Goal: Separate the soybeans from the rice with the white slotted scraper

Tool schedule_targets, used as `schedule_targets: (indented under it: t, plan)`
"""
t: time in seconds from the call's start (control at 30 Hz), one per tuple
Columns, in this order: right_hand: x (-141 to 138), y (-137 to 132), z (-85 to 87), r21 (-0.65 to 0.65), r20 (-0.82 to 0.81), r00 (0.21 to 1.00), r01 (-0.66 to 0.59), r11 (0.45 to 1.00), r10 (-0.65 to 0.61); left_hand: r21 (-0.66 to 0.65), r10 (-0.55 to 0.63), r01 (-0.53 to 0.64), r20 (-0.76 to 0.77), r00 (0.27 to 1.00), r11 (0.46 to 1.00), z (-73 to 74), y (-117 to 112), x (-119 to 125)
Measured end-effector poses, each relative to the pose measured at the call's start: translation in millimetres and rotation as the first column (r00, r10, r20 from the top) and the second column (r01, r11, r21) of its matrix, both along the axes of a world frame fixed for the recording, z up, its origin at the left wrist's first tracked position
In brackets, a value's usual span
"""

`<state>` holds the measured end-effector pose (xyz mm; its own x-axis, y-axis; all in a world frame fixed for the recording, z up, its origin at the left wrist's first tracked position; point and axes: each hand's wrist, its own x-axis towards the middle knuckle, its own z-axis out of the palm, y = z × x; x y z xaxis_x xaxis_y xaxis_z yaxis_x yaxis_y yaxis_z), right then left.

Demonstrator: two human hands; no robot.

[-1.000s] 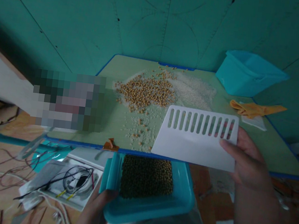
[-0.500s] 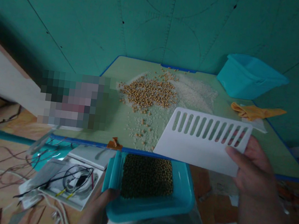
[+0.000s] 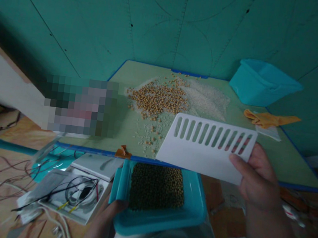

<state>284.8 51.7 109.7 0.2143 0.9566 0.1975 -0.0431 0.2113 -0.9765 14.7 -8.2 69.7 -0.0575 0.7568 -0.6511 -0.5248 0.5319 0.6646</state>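
My right hand (image 3: pixel 259 177) grips the right end of a white plastic scraper (image 3: pixel 200 160) with a row of slots along its upper edge. The scraper is at the table's near edge, right of some scattered grains. My left hand (image 3: pixel 111 213) holds a turquoise tub (image 3: pixel 163 224) by its left side, just below that edge. Dark green beans (image 3: pixel 150 187) and tan beans (image 3: pixel 179 187) lie in the tub. On the pale green table (image 3: pixel 105 128) spreads a heap of tan soybeans (image 3: pixel 158 99), with white rice-like grains (image 3: pixel 208 96) beside it.
A second turquoise tub (image 3: pixel 263 85) stands at the table's back right, near an orange cloth (image 3: pixel 271 120). A blurred-out object (image 3: pixel 81 109) is at the left. Below lie a white box with cables (image 3: pixel 80 192) and loose cords on the floor.
My right hand and the scraper have shifted slightly left along the near edge. The left hand and the tub stay almost where they were.
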Motion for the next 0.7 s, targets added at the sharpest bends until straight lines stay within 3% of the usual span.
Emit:
schedule_targets:
  t: [0.27,0.47,0.7]
  plan:
    - [1,-4,6.4,0.006,-0.046,0.996,0.071,0.997,-0.07,-0.044,0.027,-0.03,-0.056,0.998,0.999,-4.4,-2,-4]
    - [7,-6,2.9,-0.028,-0.032,0.999,0.034,0.999,-0.035,-0.02,-0.062,0.065,0.099,0.993,0.998,-4.2,-1,-1]
    - [1,0,0.8,0.015,-0.05,0.996,0.068,0.998,-0.067,-0.027,-0.03,0.031,0.044,0.999,0.999,-10.9,-2,-3]
